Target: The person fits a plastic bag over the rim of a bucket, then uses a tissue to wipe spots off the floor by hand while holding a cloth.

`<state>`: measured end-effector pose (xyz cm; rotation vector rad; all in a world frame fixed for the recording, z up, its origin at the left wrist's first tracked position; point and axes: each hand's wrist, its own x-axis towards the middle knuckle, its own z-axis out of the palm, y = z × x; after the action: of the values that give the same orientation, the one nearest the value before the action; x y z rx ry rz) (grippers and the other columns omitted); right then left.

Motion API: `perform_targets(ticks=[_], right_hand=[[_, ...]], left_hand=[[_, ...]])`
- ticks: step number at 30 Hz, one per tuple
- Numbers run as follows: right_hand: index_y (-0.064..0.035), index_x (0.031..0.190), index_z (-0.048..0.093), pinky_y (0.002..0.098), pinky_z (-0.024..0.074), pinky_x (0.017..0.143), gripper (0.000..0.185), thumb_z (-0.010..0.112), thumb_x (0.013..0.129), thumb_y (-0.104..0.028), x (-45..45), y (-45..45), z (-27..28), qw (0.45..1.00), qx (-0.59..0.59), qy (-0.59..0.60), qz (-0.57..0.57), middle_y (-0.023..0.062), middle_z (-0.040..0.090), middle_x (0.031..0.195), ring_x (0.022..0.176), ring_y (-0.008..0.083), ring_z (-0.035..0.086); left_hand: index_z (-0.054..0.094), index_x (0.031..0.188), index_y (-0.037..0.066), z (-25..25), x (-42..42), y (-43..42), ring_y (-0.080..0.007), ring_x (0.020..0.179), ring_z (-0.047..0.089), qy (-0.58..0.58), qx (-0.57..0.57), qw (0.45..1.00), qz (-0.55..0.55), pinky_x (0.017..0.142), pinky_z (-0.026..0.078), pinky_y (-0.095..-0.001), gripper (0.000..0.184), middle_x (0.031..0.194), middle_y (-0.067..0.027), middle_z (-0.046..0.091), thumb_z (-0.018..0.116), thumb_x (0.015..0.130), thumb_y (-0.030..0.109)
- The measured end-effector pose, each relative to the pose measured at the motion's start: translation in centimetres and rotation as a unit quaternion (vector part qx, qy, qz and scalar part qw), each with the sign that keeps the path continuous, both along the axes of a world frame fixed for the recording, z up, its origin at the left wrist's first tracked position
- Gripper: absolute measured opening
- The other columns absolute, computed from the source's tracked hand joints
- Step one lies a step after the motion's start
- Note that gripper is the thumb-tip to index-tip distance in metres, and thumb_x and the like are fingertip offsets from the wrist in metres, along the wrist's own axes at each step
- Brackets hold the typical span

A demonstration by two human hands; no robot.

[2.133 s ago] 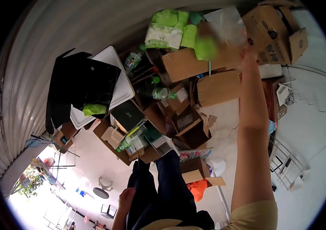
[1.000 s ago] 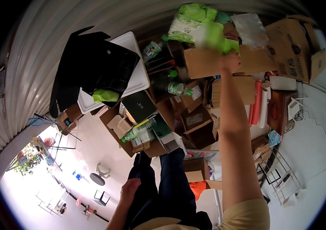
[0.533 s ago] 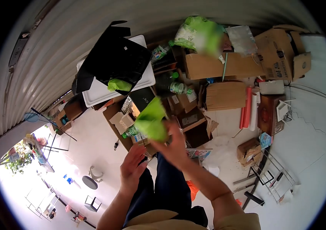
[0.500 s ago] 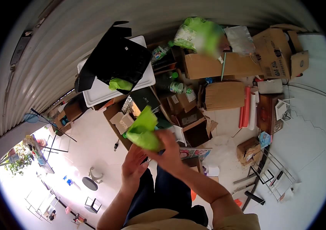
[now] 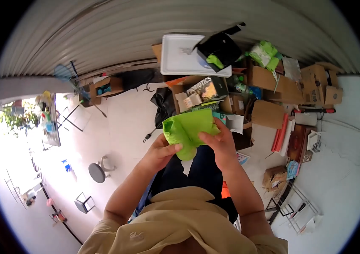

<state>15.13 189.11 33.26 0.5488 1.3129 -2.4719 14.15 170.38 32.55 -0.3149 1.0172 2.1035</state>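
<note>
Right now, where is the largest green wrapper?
In the head view, the green wrapper is near the centre, in the grip of the left hand and right hand, pictured below the box marked PROBIOTICS.

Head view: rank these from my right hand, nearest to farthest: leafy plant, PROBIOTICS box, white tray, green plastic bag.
1. Green plastic bag: in the right hand.
2. PROBIOTICS box: ahead.
3. White tray: beyond that box.
4. Leafy plant: far left.

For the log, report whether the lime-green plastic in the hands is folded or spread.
Partly spread: between the left hand and right hand, the lime-green plastic looks smooth at upper right, creased at left.
</note>
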Motion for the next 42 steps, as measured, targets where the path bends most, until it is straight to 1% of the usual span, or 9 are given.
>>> perform_targets(ticks=[3,8,12,14,28,31,33,36,42], right_hand=[[-0.0001,0.091,0.057,0.0182,0.0407,0.063,0.014,0.061,0.084,-0.011,0.4,-4.9,2.4,0.982,0.173,0.08,-0.013,-0.0007,0.059,0.078,0.07,0.0034,0.051],[0.0012,0.092,0.055,0.0175,0.0385,0.06,0.013,0.059,0.086,-0.01,1.6,-9.8,6.8,0.942,0.263,0.208,-0.035,-0.001,0.058,0.078,0.067,0.0028,0.048],[0.0016,0.093,0.056,0.0176,0.0391,0.062,0.015,0.057,0.088,-0.012,1.5,-9.3,10.3,0.924,0.298,0.222,-0.089,0.0007,0.059,0.079,0.069,0.0029,0.05],[0.0015,0.092,0.057,0.018,0.04,0.062,0.015,0.056,0.088,-0.013,1.5,-8.5,11.6,0.918,0.306,0.234,-0.096,0.0012,0.059,0.08,0.069,0.0035,0.051],[0.0011,0.092,0.055,0.0219,0.0446,0.066,0.015,0.054,0.089,-0.013,3.7,-4.5,13.6,0.884,0.304,0.29,-0.203,0.004,0.059,0.084,0.073,0.0087,0.055],[0.001,0.094,0.054,0.0228,0.045,0.065,0.014,0.052,0.089,-0.012,5.2,-4.9,13.4,0.87,0.322,0.302,-0.218,0.0044,0.059,0.084,0.073,0.0088,0.055],[0.0011,0.095,0.054,0.0225,0.0448,0.064,0.015,0.052,0.089,-0.013,6.4,-6.1,13.7,0.875,0.309,0.3,-0.22,0.0044,0.058,0.084,0.072,0.0086,0.054],[0.0013,0.094,0.053,0.0222,0.0438,0.065,0.019,0.052,0.088,-0.016,8.4,-8.2,14.5,0.884,0.29,0.299,-0.212,0.005,0.058,0.084,0.072,0.0088,0.053],[0.0018,0.1,0.051,0.024,0.0435,0.07,0.025,0.053,0.087,-0.02,9.8,-7.4,16.0,0.881,0.271,0.31,-0.233,0.0068,0.057,0.089,0.076,0.0112,0.054]], left_hand=[[0.039,0.125,0.001,1.2,2.4,-4.5,-0.0229,0.111,0.048,0.022,0.055,0.998,0.026,0.092,0.039,-0.0377,0.06,0.118,-0.0103,0.052,0.067,0.077,0.023],[0.038,0.125,0.002,2.1,5.2,-10.5,-0.0255,0.109,0.05,0.013,0.132,0.983,0.127,0.09,0.043,-0.0417,0.065,0.117,-0.0113,0.051,0.068,0.075,0.029],[0.043,0.121,0.004,2.1,6.8,-14.3,-0.0223,0.103,0.052,-0.004,0.062,0.982,0.176,0.087,0.045,-0.0382,0.057,0.113,-0.0099,0.052,0.068,0.075,0.028],[0.044,0.119,0.004,1.1,7.9,-16.1,-0.0202,0.1,0.052,-0.036,-0.022,0.979,0.199,0.084,0.045,-0.0344,0.053,0.11,-0.009,0.053,0.068,0.076,0.024],[0.045,0.115,0.0,3.9,8.3,-18.3,-0.0188,0.1,0.052,-0.054,-0.075,0.937,0.337,0.086,0.041,-0.0319,0.044,0.107,-0.0088,0.055,0.065,0.078,0.016],[0.047,0.113,0.0,3.2,7.7,-17.6,-0.0159,0.091,0.055,0.041,-0.135,0.94,0.311,0.077,0.044,-0.0284,0.041,0.1,-0.0076,0.057,0.063,0.081,0.02],[0.049,0.111,0.001,3.2,7.0,-16.3,-0.0129,0.082,0.055,0.162,-0.288,0.888,0.319,0.07,0.044,-0.0251,0.037,0.094,-0.0065,0.057,0.06,0.084,0.024],[0.049,0.111,0.002,3.0,6.2,-14.6,-0.0122,0.084,0.053,0.16,-0.342,0.875,0.302,0.073,0.043,-0.0251,0.038,0.096,-0.0067,0.056,0.056,0.087,0.031],[0.049,0.113,0.002,3.2,5.7,-12.2,-0.0127,0.092,0.051,0.052,-0.211,0.95,0.223,0.081,0.04,-0.0265,0.039,0.1,-0.0066,0.056,0.053,0.087,0.031]])
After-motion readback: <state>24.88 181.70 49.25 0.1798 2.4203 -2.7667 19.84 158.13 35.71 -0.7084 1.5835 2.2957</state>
